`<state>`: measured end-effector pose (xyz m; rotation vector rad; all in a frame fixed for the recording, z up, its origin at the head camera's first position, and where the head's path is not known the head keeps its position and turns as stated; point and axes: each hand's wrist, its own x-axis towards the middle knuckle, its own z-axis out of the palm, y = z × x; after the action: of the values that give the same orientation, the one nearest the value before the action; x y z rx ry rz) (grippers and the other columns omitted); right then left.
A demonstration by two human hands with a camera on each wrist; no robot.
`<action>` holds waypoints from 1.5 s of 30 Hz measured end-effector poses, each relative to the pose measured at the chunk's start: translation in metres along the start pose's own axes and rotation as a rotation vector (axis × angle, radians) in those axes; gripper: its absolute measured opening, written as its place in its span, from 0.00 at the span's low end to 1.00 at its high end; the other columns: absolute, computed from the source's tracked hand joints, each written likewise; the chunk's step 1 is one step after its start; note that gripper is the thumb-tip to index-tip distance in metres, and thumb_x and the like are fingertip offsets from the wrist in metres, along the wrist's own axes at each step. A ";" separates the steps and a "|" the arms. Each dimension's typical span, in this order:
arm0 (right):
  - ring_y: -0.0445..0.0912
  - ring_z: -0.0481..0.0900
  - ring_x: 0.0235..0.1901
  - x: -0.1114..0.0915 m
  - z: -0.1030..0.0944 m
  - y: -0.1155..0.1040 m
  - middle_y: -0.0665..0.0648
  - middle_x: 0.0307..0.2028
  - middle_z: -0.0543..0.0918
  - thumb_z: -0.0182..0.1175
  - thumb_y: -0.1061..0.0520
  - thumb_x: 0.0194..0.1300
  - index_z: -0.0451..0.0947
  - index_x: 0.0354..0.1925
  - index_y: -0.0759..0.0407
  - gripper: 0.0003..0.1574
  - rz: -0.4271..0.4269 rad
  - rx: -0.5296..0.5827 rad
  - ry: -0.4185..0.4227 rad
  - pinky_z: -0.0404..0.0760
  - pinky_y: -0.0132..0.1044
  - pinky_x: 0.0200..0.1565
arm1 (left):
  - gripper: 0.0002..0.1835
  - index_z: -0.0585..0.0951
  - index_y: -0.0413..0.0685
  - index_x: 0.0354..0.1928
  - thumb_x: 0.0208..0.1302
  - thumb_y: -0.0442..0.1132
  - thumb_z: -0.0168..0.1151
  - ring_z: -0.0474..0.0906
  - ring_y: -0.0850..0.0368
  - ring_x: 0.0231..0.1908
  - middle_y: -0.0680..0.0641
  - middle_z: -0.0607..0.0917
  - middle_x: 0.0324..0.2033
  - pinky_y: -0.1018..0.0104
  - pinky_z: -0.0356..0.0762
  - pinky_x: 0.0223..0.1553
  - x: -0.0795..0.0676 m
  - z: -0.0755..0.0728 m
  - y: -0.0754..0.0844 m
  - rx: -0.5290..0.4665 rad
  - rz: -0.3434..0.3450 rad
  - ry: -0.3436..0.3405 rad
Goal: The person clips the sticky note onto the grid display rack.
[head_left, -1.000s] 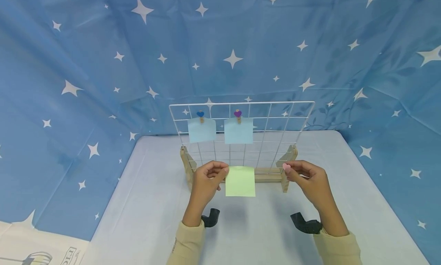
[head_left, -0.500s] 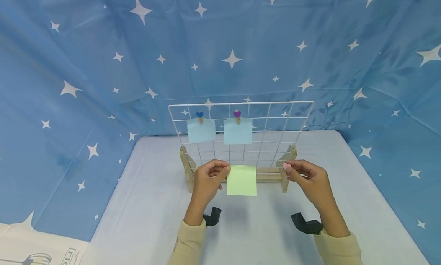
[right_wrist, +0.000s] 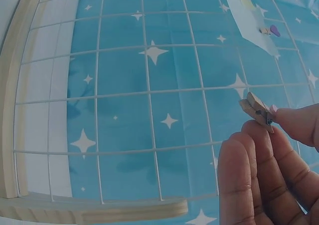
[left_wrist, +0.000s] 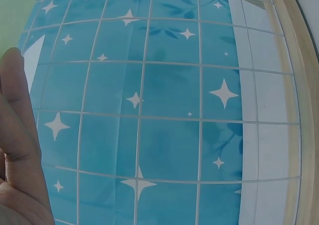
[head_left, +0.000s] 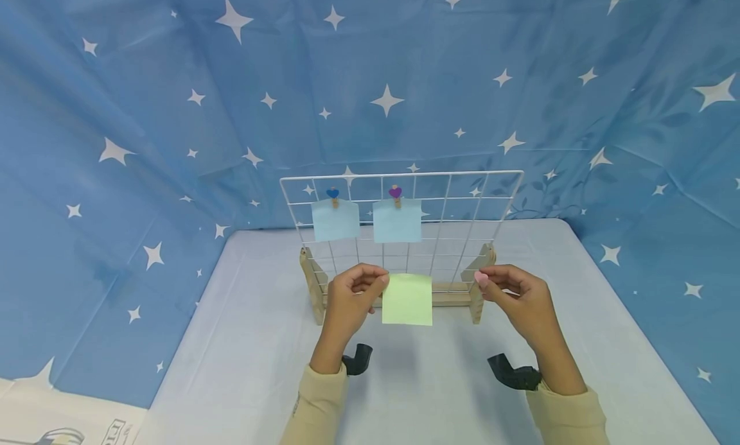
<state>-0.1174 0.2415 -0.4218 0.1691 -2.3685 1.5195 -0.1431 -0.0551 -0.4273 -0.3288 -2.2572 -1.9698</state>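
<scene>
My left hand [head_left: 351, 300] pinches the upper left corner of a yellow-green sticky note [head_left: 407, 299], which hangs in front of the rack. Between thumb and fingers of my right hand [head_left: 521, 302] is a small wooden clothespin [right_wrist: 257, 111] with a pink heart [head_left: 481, 279] on it. Behind both hands stands a white wire grid rack [head_left: 445, 207]. On its upper part hang two light blue notes: the left note [head_left: 336, 221] under a blue heart clothespin [head_left: 333, 196], the right note [head_left: 397, 221] under a purple heart clothespin [head_left: 396, 195].
Wooden feet [head_left: 313, 284] and a wooden crossbar [head_left: 451, 298] hold the rack on a white table [head_left: 254, 342]. Blue star-patterned cloth [head_left: 347, 66] hangs behind and at the sides. A printed beige sheet [head_left: 63, 410] lies at the lower left.
My left hand has moved slightly right and up with the sticky note. The right hand keeps its grip on the clothespin, almost still. The head view has shifted slightly.
</scene>
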 end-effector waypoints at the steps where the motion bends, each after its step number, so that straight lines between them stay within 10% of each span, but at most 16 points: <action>1: 0.33 0.86 0.36 0.000 0.000 0.000 0.45 0.38 0.89 0.71 0.64 0.73 0.88 0.52 0.68 0.12 -0.001 -0.003 0.000 0.85 0.23 0.41 | 0.05 0.90 0.39 0.44 0.73 0.35 0.71 0.84 0.45 0.31 0.44 0.89 0.34 0.71 0.79 0.23 0.001 0.000 0.000 0.002 0.004 0.000; 45: 0.29 0.82 0.42 0.021 -0.009 -0.016 0.43 0.42 0.88 0.70 0.63 0.74 0.88 0.52 0.67 0.11 -0.056 -0.069 0.013 0.81 0.21 0.42 | 0.07 0.91 0.45 0.46 0.75 0.39 0.72 0.84 0.49 0.33 0.47 0.90 0.36 0.71 0.79 0.23 0.016 0.013 0.014 0.029 0.027 -0.060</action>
<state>-0.1307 0.2443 -0.3976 0.2064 -2.3817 1.4073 -0.1549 -0.0395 -0.4122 -0.4189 -2.3025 -1.9377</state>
